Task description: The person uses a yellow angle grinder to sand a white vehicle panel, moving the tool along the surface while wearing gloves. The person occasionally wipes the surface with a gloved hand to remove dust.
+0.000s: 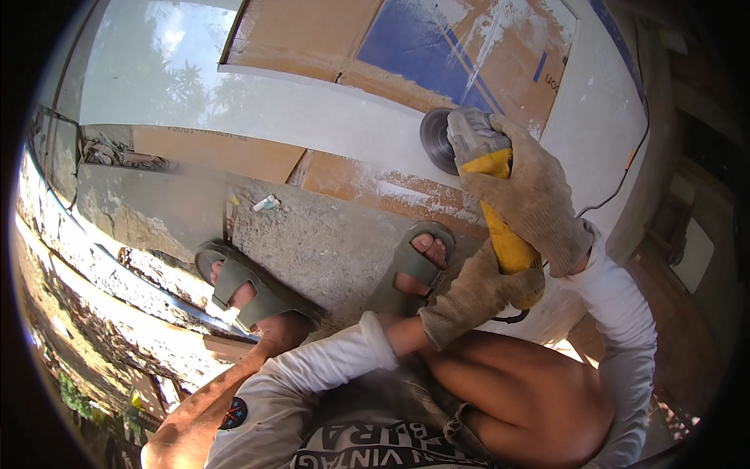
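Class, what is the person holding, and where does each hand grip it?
An angle grinder: right hand near its head, left hand at its rear end.

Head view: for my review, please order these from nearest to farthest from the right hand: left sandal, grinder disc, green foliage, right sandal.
1. Grinder disc: just left of the right hand.
2. Right sandal: lower left of that hand.
3. Left sandal: farther left, past the right sandal.
4. Green foliage: out by the picture's lower-left rim.
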The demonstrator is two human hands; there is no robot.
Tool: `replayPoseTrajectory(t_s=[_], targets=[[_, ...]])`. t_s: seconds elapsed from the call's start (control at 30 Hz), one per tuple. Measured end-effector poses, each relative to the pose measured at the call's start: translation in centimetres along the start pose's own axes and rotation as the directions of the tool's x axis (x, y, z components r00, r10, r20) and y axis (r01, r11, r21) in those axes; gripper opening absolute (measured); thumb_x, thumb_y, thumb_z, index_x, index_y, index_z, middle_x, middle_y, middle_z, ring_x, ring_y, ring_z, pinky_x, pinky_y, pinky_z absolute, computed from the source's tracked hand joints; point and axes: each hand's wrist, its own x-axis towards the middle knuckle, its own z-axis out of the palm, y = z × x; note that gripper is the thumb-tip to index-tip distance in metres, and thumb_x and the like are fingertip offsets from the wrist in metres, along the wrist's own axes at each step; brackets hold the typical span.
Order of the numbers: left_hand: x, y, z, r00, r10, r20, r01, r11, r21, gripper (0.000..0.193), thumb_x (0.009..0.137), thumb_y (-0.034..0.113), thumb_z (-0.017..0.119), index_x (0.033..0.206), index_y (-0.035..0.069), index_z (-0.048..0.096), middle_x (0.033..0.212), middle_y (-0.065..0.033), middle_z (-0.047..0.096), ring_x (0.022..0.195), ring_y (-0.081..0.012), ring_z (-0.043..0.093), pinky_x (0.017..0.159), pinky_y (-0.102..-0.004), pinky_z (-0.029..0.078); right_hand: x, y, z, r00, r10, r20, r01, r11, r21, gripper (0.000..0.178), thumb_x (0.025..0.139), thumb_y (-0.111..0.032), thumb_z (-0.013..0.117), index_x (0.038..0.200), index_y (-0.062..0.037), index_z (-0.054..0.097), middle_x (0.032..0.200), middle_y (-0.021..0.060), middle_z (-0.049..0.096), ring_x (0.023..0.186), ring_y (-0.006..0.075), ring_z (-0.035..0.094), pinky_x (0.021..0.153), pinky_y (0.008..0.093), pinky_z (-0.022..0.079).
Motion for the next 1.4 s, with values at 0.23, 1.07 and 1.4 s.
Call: replayPoseTrajectory(t_s=[0.23, 1.07, 1.4], targets=[[-0.2, 0.3, 0.4, 0.995, -0.105, 0.000, 0.105, 0.994, 0.036, 0.055, 0.102, 0.026, 0.085, 0.146, 0.003, 0.061, 0.127, -0.0058, 0.073, 0.116, -0.0171, 0.070, 0.103, -0.0353, 0.059, -0.6, 1.4, 0.3, 0.999, -0.036, -0.032, 0.036, 0.999, 0.001, 0.075, 0.093, -0.023, 0.088, 0.154, 0.0041, 0.056, 0.132, 0.0228, 0.075, 0.112, 0.0302, 0.079, 0.098, 0.0429, 0.065], [0.0, 0.2, -0.6, 1.000, 0.018, 0.005, -0.018, 1.000, 0.014, 0.055, 0.102, 0.024, 0.085, 0.146, 0.005, 0.057, 0.126, -0.0043, 0.071, 0.114, -0.0158, 0.070, 0.101, -0.0357, 0.059, 0.2, 0.0, 0.4, 0.989, -0.131, -0.062, 0.127, 0.990, -0.063, 0.074, 0.092, -0.023, 0.091, 0.150, 0.0075, 0.059, 0.130, 0.0268, 0.075, 0.114, 0.0362, 0.079, 0.101, 0.0463, 0.064], [0.0, -0.4, -0.3, 1.000, -0.023, 0.003, 0.023, 1.000, 0.002, 0.055, 0.101, 0.027, 0.087, 0.144, 0.006, 0.060, 0.126, -0.0038, 0.072, 0.114, -0.0151, 0.070, 0.101, -0.0353, 0.059, -0.4, 0.7, 0.4, 0.999, -0.033, -0.032, 0.033, 0.999, -0.014, 0.076, 0.092, -0.023, 0.092, 0.154, 0.0057, 0.056, 0.134, 0.0262, 0.075, 0.117, 0.0353, 0.079, 0.102, 0.0464, 0.065]])
